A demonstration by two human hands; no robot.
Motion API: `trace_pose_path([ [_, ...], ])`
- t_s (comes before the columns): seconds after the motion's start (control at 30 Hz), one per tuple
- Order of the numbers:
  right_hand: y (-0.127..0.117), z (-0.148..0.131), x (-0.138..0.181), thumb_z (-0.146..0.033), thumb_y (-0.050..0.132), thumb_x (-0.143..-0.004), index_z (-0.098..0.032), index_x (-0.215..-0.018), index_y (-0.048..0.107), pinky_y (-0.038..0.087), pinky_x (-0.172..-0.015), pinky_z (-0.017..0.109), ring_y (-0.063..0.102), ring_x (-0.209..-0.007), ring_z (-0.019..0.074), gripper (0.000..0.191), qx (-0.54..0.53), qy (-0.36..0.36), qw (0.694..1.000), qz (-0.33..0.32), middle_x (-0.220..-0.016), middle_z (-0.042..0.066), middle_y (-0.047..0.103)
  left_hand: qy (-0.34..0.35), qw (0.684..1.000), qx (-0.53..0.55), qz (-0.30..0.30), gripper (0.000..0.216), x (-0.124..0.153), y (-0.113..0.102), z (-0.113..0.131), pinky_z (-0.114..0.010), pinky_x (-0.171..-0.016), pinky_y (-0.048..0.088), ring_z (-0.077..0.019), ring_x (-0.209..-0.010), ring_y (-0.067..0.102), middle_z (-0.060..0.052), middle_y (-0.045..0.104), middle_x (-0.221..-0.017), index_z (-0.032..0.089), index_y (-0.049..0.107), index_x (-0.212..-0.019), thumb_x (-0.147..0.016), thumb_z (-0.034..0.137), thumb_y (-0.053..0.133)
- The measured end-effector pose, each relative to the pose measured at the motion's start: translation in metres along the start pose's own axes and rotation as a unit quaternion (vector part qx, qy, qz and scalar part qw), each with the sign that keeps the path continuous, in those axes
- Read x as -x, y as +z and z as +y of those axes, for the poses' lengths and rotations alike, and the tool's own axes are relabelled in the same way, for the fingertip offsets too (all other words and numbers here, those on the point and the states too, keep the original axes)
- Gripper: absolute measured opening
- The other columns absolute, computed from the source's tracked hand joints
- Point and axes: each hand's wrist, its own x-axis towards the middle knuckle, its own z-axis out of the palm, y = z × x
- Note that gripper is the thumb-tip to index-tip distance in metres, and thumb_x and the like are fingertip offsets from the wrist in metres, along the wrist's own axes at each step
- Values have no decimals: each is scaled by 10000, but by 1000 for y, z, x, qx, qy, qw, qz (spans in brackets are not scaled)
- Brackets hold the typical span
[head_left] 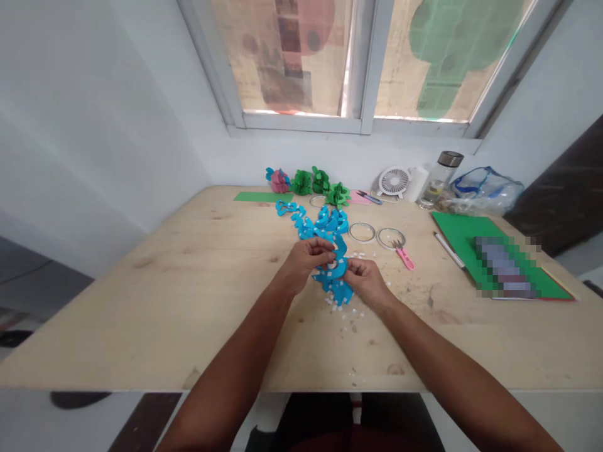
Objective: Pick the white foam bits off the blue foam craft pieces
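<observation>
Between my hands is a curved blue paper cutout point(338, 271) with small white squares stuck on it. My left hand point(308, 260) pinches near its upper left side, thumb and forefinger together. My right hand point(366, 279) grips its right edge, the fingers closed. More blue paper cutouts point(333, 220) with white squares lie just beyond my hands, and others point(342, 294) lie below them. Small white scraps point(354, 312) are scattered on the table around the paper. Whatever lies right between my left fingertips is too small to make out.
On the wooden table point(188, 301) lie tape rolls point(362, 233), pink-handled snips point(405, 256), a white pen point(449, 250) and green sheets point(452, 226). Along the wall stand green paper figures point(338, 194), a pink one point(279, 181), a small fan point(394, 181) and a glass bottle point(440, 179).
</observation>
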Motion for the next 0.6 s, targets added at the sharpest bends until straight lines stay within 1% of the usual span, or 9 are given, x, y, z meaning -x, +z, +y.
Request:
trace_pose_path([
  [0.17,2,-3,1,-364,760,-580,-157,-529,537,359,-440,198,432,-426,65,309,-19,10,1000,-5,-487,-45,536,6,1000,1,-8,247,0,-2,-1,-218,-514,445,-98,-522,556,18,614,-597,148,627,-723,-538,235,767],
  [0.33,3,-4,2,-342,775,-560,-160,-505,532,360,-432,196,434,-419,67,309,-15,22,1000,6,-456,-55,506,5,1000,4,-14,250,-1,-4,-3,-224,-518,454,-102,-529,563,11,621,-608,147,625,-731,-544,233,767],
  [0.5,2,-3,2,-333,766,-575,-165,-564,602,423,-493,225,524,-479,104,236,-43,35,998,-12,-518,-31,588,8,1000,7,-8,253,-2,-4,-4,-231,-529,463,-107,-532,572,11,623,-601,147,628,-724,-535,228,775],
  [0.6,1,-1,1,-315,744,-605,-171,-640,655,437,-527,232,552,-509,112,173,-62,27,998,-18,-566,-20,626,13,1000,7,2,256,-3,-4,-5,-236,-529,468,-112,-534,578,4,629,-606,145,631,-719,-526,227,777],
])
